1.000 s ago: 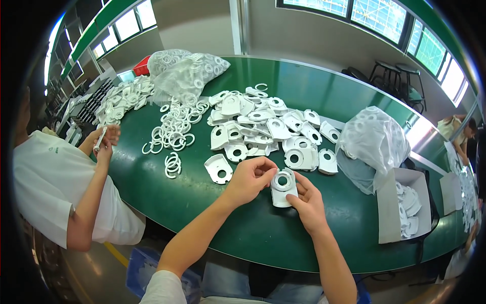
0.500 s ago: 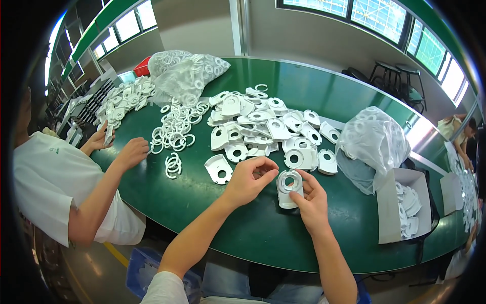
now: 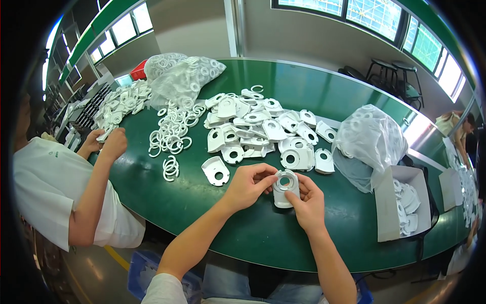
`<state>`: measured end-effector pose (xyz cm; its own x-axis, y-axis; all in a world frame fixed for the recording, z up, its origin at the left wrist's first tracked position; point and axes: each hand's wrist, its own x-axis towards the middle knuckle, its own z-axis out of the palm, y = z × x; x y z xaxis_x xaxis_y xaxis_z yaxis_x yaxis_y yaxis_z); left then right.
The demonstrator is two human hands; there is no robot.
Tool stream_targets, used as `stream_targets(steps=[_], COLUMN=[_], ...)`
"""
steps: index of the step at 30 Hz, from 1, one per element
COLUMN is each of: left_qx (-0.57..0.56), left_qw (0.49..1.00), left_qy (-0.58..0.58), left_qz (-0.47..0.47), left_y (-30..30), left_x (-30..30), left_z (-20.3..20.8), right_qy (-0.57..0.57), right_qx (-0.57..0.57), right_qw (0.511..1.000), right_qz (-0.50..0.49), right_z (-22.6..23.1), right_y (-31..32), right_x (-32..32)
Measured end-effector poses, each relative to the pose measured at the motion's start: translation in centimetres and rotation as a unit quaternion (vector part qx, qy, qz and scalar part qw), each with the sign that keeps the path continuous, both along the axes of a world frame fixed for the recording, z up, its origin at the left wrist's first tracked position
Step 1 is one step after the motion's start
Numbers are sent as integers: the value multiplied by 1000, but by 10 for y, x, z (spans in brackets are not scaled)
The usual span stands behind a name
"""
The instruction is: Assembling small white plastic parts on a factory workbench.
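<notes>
Both hands meet over the near edge of the green bench [image 3: 263, 238], working on one white plastic plate [image 3: 284, 188] with a round hole. The left hand [image 3: 248, 185] pinches the plate's upper left edge between thumb and fingertips, while the right hand [image 3: 306, 202] cups its lower right side, thumb pressing near the hole. A ring appears to sit in the hole, though the view is too small to be sure. The step in hand looks like seating a ring into the plate; the next move likely calls for even pressure round the rim with the plate held steady. Both forearms come up from the lower edge, wrists bent inward. Beyond lie a heap of similar plates [image 3: 263, 126], loose white rings [image 3: 172, 137], and an open cardboard box [image 3: 392, 202] to the right.
</notes>
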<state>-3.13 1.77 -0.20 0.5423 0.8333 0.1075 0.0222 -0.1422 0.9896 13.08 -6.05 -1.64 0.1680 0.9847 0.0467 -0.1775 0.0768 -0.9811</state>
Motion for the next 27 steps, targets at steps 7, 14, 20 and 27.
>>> stream_targets(steps=[7, 14, 20, 27], left_qx=[-12, 23, 79, 122], left_qw=[998, 999, 996, 993], left_qy=[-42, -19, 1, -2], left_qz=[42, 41, 33, -2], left_y=[-7, -13, -17, -17], left_x=[6, 9, 13, 12], left_z=[-4, -5, 0, 0], right_qy=[22, 53, -43, -117], right_qx=[18, 16, 53, 63], right_qw=[1000, 998, 994, 990], right_qz=[5, 14, -84, -50], right_z=[-6, -2, -7, -4], right_y=[1, -1, 2, -4], right_x=[-2, -4, -3, -10])
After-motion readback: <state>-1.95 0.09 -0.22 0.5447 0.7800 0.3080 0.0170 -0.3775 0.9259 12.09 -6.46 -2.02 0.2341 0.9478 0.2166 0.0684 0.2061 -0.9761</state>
